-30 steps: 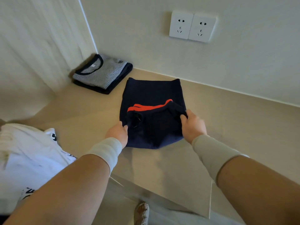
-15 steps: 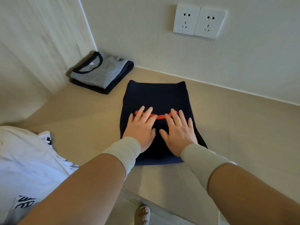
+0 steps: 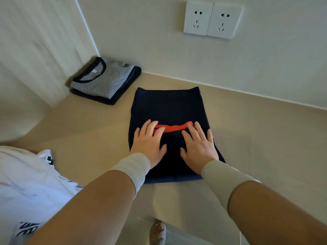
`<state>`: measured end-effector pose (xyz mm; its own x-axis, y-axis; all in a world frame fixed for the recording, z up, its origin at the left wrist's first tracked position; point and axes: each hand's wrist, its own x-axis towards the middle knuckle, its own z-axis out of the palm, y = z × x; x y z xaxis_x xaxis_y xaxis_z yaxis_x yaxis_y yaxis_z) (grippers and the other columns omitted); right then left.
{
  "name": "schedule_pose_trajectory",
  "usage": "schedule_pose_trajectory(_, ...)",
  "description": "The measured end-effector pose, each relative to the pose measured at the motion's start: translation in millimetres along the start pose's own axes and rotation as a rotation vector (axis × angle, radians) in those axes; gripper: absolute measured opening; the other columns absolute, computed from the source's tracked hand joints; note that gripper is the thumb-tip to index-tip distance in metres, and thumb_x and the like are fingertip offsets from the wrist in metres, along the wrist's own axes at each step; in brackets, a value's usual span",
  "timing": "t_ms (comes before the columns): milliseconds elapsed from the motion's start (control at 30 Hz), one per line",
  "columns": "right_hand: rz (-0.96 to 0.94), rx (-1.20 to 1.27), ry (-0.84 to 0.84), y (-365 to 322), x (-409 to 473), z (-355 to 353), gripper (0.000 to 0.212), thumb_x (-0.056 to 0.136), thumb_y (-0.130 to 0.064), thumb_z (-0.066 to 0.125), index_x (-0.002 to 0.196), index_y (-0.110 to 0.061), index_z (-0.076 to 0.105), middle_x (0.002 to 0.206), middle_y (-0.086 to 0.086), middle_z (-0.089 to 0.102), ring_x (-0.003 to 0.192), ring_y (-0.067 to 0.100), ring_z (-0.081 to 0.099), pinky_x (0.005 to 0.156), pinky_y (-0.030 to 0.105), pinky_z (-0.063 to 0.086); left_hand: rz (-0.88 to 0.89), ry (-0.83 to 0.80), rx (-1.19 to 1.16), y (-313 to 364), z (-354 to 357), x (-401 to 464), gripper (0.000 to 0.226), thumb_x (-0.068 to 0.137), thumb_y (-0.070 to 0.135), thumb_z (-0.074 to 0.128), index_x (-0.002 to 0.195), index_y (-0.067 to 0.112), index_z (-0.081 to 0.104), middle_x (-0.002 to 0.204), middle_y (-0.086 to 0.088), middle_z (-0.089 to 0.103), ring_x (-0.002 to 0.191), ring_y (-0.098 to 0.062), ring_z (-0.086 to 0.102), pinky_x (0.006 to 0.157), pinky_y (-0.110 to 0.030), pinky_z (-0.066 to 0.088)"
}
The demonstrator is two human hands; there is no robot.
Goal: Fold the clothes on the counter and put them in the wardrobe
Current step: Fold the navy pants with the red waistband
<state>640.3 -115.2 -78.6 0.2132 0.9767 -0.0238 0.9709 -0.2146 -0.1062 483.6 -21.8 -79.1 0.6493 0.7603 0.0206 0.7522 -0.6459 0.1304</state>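
The navy garment (image 3: pixel 168 110) lies folded at the middle of the surface (image 3: pixel 256 138). Left hand (image 3: pixel 150 144) and right hand (image 3: pixel 199 147) press it flat, fingers straight, grip on nothing. Smooth outward from the red band (image 3: pixel 174 128); align edges before lifting.

A beige table (image 3: pixel 265 138) runs into a corner between two pale, lightly textured walls. On the back wall (image 3: pixel 265 68) sit two white power sockets (image 3: pixel 212 20) side by side, above a thin light trim strip along the table's rear edge. The left wall (image 3: pixel 35 50) shows faint vertical grain. Soft, even light fills the corner.
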Motion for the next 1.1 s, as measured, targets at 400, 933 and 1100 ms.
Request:
schedule_pose_trajectory(400, 0.023, -0.282, -0.37, 15.1, -71.6, -0.8, 0.079, 0.096, -0.018, 0.043, 0.154, -0.019, -0.011, 0.161, 0.016, -0.007, 0.148, 0.035, 0.008, 0.117, 0.048, 0.019, -0.132, -0.258, 0.056, 2.4, 4.5, -73.4, 0.055, 0.082, 0.013, 0.06, 0.131, 0.019, 0.037, 0.128, -0.003, 0.034, 0.116, -0.024, 0.039, 0.094, -0.032, 0.044)
schedule_pose_trajectory(933, 0.428, 0.569, 0.16, 45.5, 6.4, -133.3, 0.026, 0.09, -0.018, 0.054, 0.116, -0.019, 0.051, 0.086, 0.001, 0.06, 0.079, 0.025, 0.055, 0.068, 0.028, 0.043, -0.504, 0.16, -0.83, -23.0, -139.6, 0.8, 0.009, 0.084, 0.008, 0.063, 0.078, 0.015, 0.062, 0.07, -0.001, 0.059, 0.068, -0.019, 0.054, 0.051, -0.019, 0.04)
schedule_pose_trajectory(1100, 0.564, 0.723, 0.217, 57.1, 61.6, -111.7, 0.034, 0.091, -0.017, 0.057, 0.125, -0.016, 0.05, 0.083, -0.002, 0.057, 0.073, 0.018, 0.055, 0.064, 0.029, 0.044, -0.588, 0.161, -0.975, -47.8, -113.0, 56.3, 0.007, 0.089, 0.019, 0.065, 0.091, 0.012, 0.065, 0.078, -0.003, 0.062, 0.068, -0.016, 0.057, 0.055, -0.019, 0.044)
